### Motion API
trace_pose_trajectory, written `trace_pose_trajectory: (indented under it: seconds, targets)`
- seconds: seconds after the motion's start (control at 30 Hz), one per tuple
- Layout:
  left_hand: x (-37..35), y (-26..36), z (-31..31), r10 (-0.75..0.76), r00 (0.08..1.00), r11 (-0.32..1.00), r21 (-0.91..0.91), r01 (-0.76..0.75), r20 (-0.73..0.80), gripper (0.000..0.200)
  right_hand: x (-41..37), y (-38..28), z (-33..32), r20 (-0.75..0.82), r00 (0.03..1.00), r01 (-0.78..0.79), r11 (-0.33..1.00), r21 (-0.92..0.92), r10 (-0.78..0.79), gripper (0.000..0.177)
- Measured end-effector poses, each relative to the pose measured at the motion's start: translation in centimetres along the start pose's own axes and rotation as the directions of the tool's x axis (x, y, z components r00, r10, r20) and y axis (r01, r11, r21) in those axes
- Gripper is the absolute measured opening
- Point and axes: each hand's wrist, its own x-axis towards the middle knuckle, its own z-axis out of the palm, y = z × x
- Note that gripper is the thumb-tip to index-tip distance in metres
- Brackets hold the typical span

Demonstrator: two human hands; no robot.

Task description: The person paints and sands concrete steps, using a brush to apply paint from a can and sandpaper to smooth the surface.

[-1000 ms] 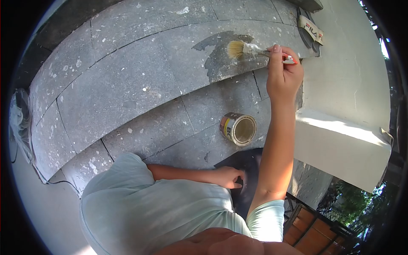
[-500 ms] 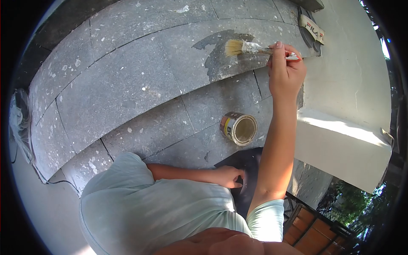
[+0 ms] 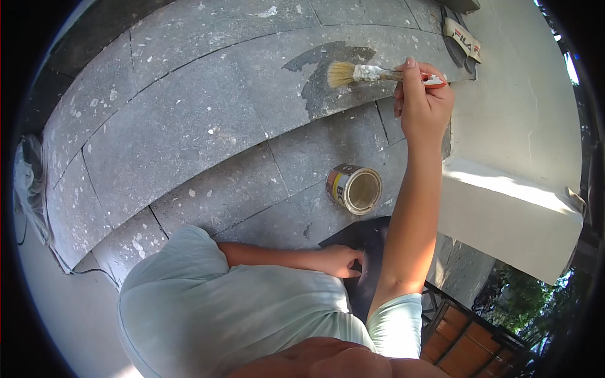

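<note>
In my right hand, closed round its handle, is a paintbrush. The brush has pale bristles, a white-smeared ferrule and a red and white handle end. Its bristles point left over a dark wet-looking patch on the grey stone step. Below, on the lower step, stands a paint tin without a lid, pale inside, its label partly turned away. My left hand rests against the dark trousers, its fingers loosely bent, thumb and forefinger apart with nothing between them.
A FILA slipper lies at the step's right end by the pale wall. A white ledge juts out on the right. Clear plastic sheeting hangs at the left edge. White specks dot the stone.
The brush in my right hand has shifted slightly left and tilted, its bristles a little farther along the dark patch. My left hand has stayed in place.
</note>
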Motion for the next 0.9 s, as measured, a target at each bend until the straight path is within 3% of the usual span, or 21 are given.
trace_pose_trajectory:
  seconds: [0.1, 0.2, 0.3, 0.4, 0.5, 0.6, 0.8, 0.9]
  targets:
    - [0.2, 0.0, -0.1, -0.007, 1.0, 1.0, 0.005, 0.007, 0.004, 0.042, 0.1, 0.4, -1.1, 0.147, 0.989, 0.019, 0.998, -0.058, -0.011, 0.029]
    - [0.0, 0.1, -0.1, -0.006, 1.0, 1.0, -0.001, 0.006, 0.006, 0.042, 0.1, 0.8, -0.2, -0.063, 0.987, 0.144, 0.989, -0.015, -0.145, 0.03]
    - [0.0, 0.2, -0.3, -0.012, 1.0, 1.0, -0.004, 0.012, 0.016, 0.042, 0.2, 1.8, 0.3, -0.097, 0.958, 0.259, 0.96, -0.103, -0.269, 0.03]
    - [0.0, 0.1, -0.3, -0.014, 1.0, 1.0, -0.013, 0.014, 0.003, 0.043, 0.0, 1.3, 0.2, -0.029, 0.956, 0.285, 0.951, -0.119, -0.29, 0.032]
    - [-0.2, 0.5, -0.4, -0.02, 1.0, 0.999, -0.027, 0.021, 0.013, 0.043, 0.1, 1.2, 1.0, -0.137, 0.919, 0.347, 0.923, -0.166, -0.37, 0.033]
    - [0.0, 0.2, -0.4, -0.006, 1.0, 1.0, -0.026, 0.006, -0.003, 0.042, -0.4, 0.9, 0.6, -0.012, 0.969, 0.245, 0.965, -0.098, -0.247, 0.033]
    - [-0.1, 0.4, -0.4, -0.013, 1.0, 1.0, -0.017, 0.013, 0.003, 0.042, 0.1, 1.2, 1.1, -0.148, 0.964, 0.219, 0.975, -0.046, -0.223, 0.033]
    - [0.1, 0.0, -0.2, 0.012, 1.0, 1.0, -0.015, -0.012, -0.018, 0.042, -0.2, 1.6, 1.3, -0.024, 0.977, 0.209, 0.977, -0.045, -0.21, 0.031]
